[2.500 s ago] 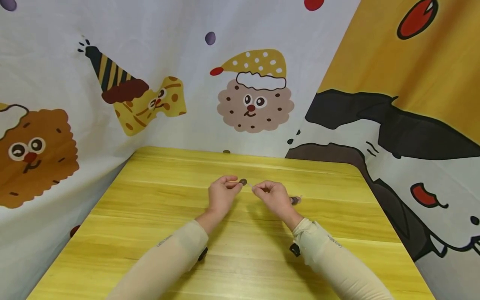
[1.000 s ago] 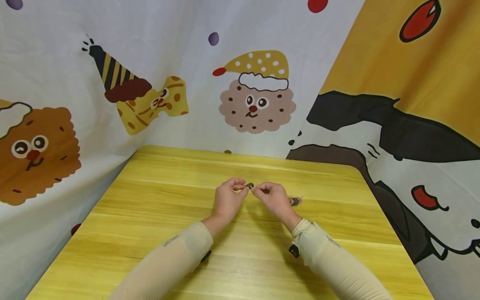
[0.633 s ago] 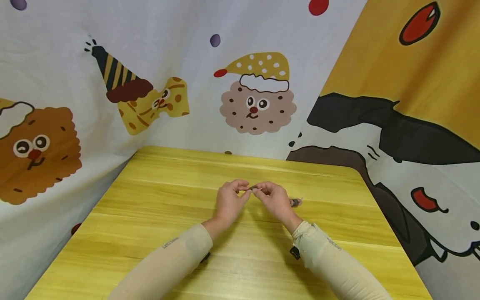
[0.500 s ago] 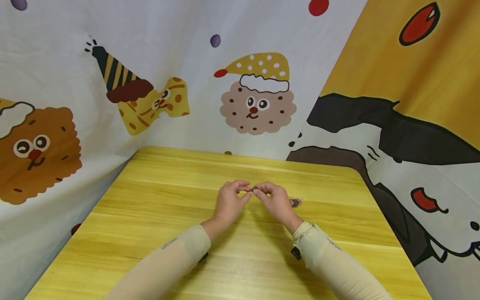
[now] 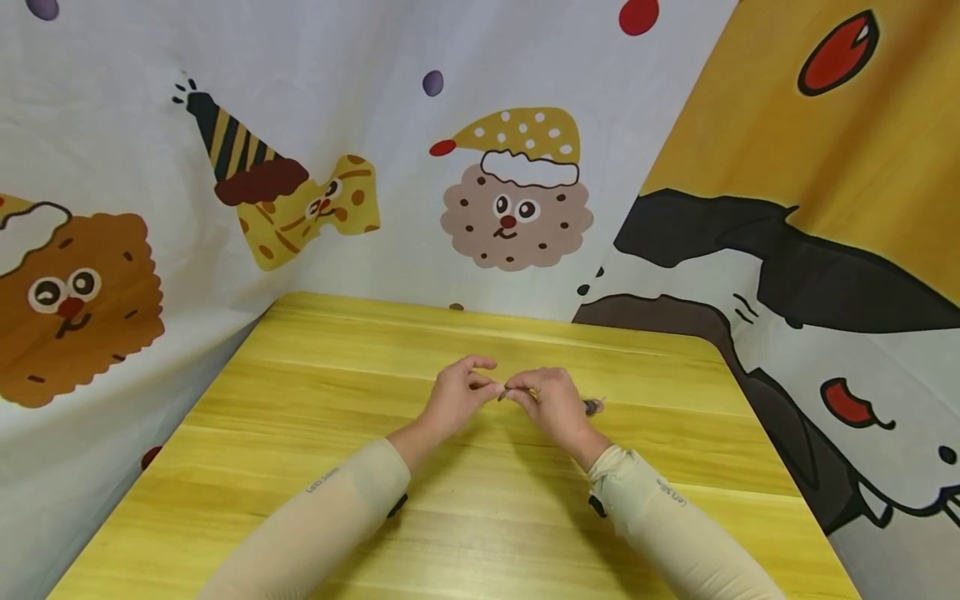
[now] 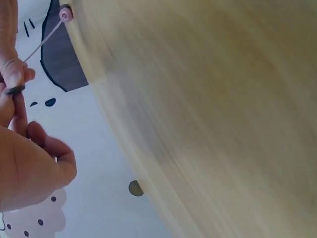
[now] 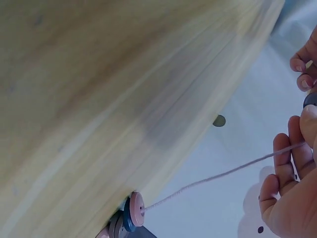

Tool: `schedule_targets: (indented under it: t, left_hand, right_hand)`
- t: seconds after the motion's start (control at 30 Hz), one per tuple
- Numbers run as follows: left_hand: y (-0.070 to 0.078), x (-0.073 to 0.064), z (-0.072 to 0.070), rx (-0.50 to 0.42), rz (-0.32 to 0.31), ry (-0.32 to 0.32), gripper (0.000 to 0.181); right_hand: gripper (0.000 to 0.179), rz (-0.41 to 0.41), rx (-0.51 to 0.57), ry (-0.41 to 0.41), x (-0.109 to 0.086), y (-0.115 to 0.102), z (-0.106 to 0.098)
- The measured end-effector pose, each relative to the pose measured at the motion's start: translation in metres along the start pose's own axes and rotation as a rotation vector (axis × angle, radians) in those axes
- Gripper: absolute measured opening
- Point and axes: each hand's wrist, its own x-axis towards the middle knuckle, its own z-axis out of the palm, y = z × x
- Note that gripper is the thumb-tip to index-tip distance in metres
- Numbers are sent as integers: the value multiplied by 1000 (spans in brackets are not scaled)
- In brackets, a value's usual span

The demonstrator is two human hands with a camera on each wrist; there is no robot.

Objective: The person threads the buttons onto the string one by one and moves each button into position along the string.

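Note:
In the head view, a small dark button (image 5: 503, 394) is seen edge-on between my two hands over the table. My right hand (image 5: 557, 408) pinches it with thumb and forefinger. My left hand (image 5: 455, 394) meets it from the other side with thumb and finger together, another finger raised; cannot tell whether these fingertips also hold the string's end. A thin pinkish string (image 7: 213, 177) runs from my right hand down to a stack of threaded buttons, a pink button (image 7: 137, 208) outermost with blue and grey ones behind it.
The button stack (image 5: 592, 407) lies on the wood-patterned table (image 5: 480, 517), just beyond my right hand. A cloth with cartoon prints (image 5: 517, 217) hangs behind the table's back edge. Dark wrist cameras (image 5: 597, 506) sit under both beige sleeves.
The button has gone from my left fingertips to between both hands, turning edge-on. My left hand came in to the right, then shifted slightly back, raising a finger. The stack stayed put.

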Motion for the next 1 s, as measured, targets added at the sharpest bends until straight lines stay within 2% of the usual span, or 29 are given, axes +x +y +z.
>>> schedule_targets:
  t: [0.13,0.27,0.57,0.73,1.0]
  left_hand:
    - [0,1,-2,-31,-43,-45,39]
    - [-2,1,-3,-47,-68,-66,37]
    - [-3,-2,-4,-61,-43,-60,31]
    - [-2,-1,-5,-63,-43,-83,33]
    - [-2,1,-8,-61,-59,-179,30]
  right_hand:
    - [5,2,-18,-18,-1,-1,1]
    - [7,28,19,-51,-2,-3,2]
    - [9,163,110,-144,-2,-7,2]
    - [7,158,109,-154,-2,-6,3]
    - [5,118,98,-146,-2,-7,1]
